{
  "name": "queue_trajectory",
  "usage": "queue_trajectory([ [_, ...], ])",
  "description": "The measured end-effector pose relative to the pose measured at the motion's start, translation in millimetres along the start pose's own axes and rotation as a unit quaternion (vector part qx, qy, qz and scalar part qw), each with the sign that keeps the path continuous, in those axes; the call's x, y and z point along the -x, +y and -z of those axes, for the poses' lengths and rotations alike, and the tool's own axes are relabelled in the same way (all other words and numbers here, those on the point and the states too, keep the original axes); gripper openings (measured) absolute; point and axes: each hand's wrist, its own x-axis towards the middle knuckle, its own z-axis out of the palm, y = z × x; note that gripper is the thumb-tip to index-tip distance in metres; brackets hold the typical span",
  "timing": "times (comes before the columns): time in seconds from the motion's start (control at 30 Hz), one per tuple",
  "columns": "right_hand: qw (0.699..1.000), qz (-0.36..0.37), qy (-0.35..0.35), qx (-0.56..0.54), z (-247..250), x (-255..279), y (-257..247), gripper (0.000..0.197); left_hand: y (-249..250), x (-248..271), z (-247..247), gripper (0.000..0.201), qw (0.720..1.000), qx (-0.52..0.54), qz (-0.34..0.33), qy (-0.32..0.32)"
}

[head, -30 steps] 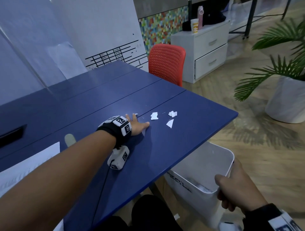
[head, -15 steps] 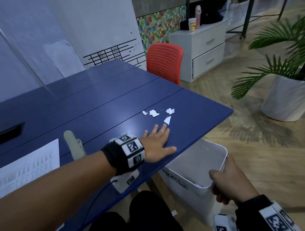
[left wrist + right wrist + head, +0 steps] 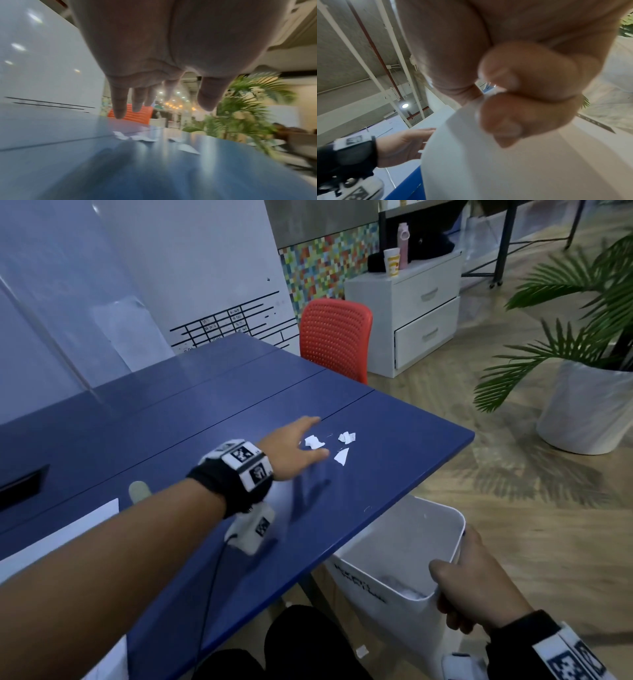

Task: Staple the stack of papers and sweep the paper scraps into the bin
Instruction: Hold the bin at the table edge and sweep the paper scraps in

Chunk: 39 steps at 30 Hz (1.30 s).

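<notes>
The left hand (image 3: pixel 291 451) was motion-blurred and covered part of one scrap (image 3: pixel 314 442). The stapler (image 3: pixel 138 491) hid behind the forearm. The papers (image 3: pixel 61 537) ran off the frame.

The left hand (image 3: pixel 154 54) fills the top of the frame, fingers (image 3: pixel 119 102) extended downward above the blue table (image 3: pixel 120 175). White paper scraps (image 3: pixel 144 139) lie mid-frame; a blurred plant (image 3: pixel 248 115) stands at right.

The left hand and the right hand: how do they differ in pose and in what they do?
The left hand is open, fingers straight, above the blue table beside the paper scraps; the right hand is curled. The left hand holds nothing; the right hand grips the rim of the white bin. The left hand is above the tabletop; the right hand is below the table's edge. Both wear a wrist strap with black-and-white markers.
</notes>
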Motion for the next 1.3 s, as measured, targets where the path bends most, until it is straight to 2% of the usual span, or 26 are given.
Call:
queue_trajectory([
  [0.1, 1.0, -0.002, -0.004, -0.001, -1, -1, 0, 0.06, -31, -27, 0, 0.081, 0.996, -0.038, 0.073, -0.042],
  [0.23, 1.0, -0.004, -0.005, -0.006, 1, -5, 2, 0.061, -32, -39, -28, 0.081, 0.988, -0.067, 0.074, -0.121],
  [0.37, 1.0, -0.007, 0.002, -0.008, 6, -10, 4, 0.058, -4, -27, -42, 0.076, 0.985, -0.083, 0.013, -0.148],
  [0.6, 1.0, -0.01, 0.025, -0.003, 13, -13, 6, 0.055, 51, 44, -66, 0.08, 0.966, -0.086, -0.134, -0.202],
  [0.7, 1.0, -0.006, 0.025, -0.009, 14, -12, 6, 0.057, 67, 70, -73, 0.069, 0.957, -0.066, -0.204, -0.196],
  [0.8, 1.0, -0.002, 0.025, -0.018, 14, -11, 7, 0.059, 71, 71, -69, 0.053, 0.962, -0.008, -0.231, -0.143],
  [0.93, 1.0, -0.008, 0.017, -0.014, 15, -9, 8, 0.057, 54, 33, -49, 0.047, 0.984, 0.08, -0.159, -0.028],
  [1.07, 1.0, -0.012, 0.017, -0.012, 13, -7, 7, 0.054, 30, -19, -24, 0.063, 0.997, 0.045, -0.06, 0.016],
  [1.13, 1.0, -0.009, 0.015, -0.015, 11, -7, 7, 0.057, 20, -38, -22, 0.069, 0.999, 0.021, -0.024, 0.005],
  [1.3, 1.0, -0.01, 0.019, -0.015, 14, -8, 11, 0.06, 16, -59, -44, 0.08, 0.99, -0.05, 0.04, -0.126],
])
